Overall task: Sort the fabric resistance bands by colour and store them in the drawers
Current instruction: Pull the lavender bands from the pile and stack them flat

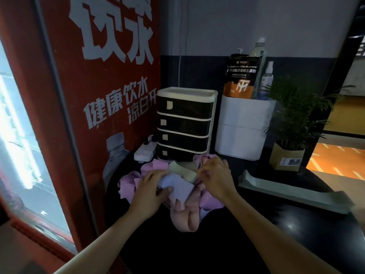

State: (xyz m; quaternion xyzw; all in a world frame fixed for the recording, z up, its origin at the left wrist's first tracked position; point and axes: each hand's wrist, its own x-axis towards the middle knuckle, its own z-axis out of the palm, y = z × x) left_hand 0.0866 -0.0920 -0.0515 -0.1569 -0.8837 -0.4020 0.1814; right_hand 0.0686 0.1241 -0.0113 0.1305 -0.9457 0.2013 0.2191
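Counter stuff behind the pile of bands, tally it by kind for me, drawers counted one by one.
Drawers: 4, all closed
Bottles: 2 plain to see
Potted plants: 1
Power strips: 1
Powder bags: 1
Total: 9

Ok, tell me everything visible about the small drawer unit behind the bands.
The drawer unit is a small plastic-looking tower with a cream frame, a rimmed top tray and four dark drawers, all closed, each with a pale label at its left. It stands upright on the black counter, its bottom drawer partly hidden by the bands.
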